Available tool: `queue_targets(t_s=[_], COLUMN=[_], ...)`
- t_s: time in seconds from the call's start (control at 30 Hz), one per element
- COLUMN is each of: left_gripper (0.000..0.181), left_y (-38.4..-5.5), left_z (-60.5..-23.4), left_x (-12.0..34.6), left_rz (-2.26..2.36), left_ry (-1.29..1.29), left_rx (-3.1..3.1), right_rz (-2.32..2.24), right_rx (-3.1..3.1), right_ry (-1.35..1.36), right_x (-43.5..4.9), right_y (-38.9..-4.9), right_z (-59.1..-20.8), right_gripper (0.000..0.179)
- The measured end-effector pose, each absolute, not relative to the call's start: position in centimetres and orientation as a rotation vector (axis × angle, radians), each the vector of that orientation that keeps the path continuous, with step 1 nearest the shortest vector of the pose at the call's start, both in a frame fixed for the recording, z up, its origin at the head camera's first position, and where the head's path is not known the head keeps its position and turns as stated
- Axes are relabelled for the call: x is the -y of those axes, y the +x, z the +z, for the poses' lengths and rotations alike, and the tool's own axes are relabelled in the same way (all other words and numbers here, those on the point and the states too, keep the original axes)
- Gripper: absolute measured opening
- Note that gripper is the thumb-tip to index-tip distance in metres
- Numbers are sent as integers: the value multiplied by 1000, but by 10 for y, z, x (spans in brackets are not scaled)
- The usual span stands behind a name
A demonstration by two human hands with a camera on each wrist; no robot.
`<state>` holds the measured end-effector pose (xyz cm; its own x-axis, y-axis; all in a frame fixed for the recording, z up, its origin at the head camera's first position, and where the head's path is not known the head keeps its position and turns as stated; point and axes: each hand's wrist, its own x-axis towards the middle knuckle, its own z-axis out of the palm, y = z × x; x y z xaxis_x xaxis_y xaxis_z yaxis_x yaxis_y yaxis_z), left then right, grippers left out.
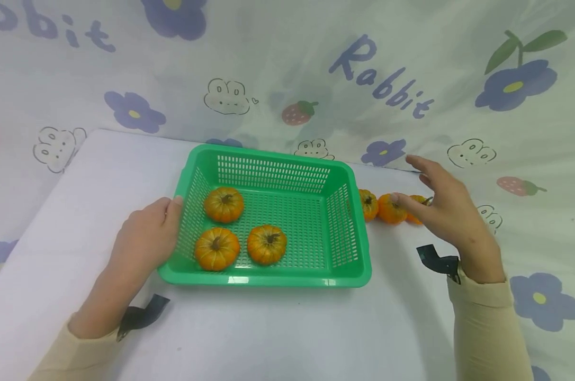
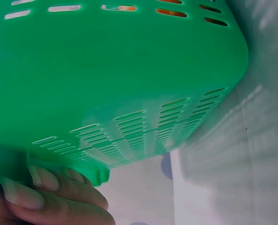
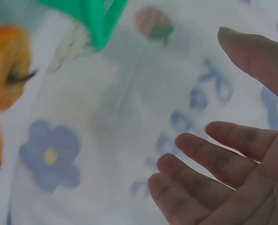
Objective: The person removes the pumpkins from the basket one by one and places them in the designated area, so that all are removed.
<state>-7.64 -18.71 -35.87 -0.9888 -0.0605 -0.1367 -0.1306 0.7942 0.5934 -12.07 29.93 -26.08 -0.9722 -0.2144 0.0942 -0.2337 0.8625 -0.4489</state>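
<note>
A green plastic basket (image 1: 268, 280) with slotted walls holds three small orange pumpkins: one at the back left (image 1: 224, 205), one at the front left (image 1: 217, 249) and one nearer the middle (image 1: 267, 244). My left hand (image 1: 146, 235) grips its left rim, thumb on top; in the left wrist view the fingers (image 2: 59, 201) curl under the rim beside the green wall (image 2: 106, 61). Over a row of three more pumpkins (image 1: 392, 208) right of the basket hovers my right hand (image 1: 451, 209), thumb and fingers spread, holding nothing. It partly covers the rightmost pumpkin.
The basket and pumpkins rest on a white tabletop (image 1: 268, 333). Behind it hangs a pale cloth (image 1: 268, 47) printed with flowers, rabbits and strawberries, which also runs down the right side. A dark strap piece (image 1: 437, 260) juts from my right wrist.
</note>
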Motion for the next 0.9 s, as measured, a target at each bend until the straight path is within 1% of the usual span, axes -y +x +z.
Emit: queue_targets(t_s=[0.2,0.43,0.67,0.9], left_gripper=[62,61,61,60], left_y=[-76,-77,-77,-76], left_z=[-359,-364,-362,-361], left_x=[187,185,187,187], left_rz=[964,975,965,967], left_ry=[-156,-154,-153,-154], left_rx=[-2873,-2853,-2876,-2860], right_rz=[717,602,439,353], right_rx=[3050,3162,3269,3374], right_ry=[704,1062,1311,1447], right_x=[-252,-200,-154,-125], right_y=[-126,-135,-138,-137], right_z=[-261,-278,-302,-328], right_gripper=[81,93,95,98])
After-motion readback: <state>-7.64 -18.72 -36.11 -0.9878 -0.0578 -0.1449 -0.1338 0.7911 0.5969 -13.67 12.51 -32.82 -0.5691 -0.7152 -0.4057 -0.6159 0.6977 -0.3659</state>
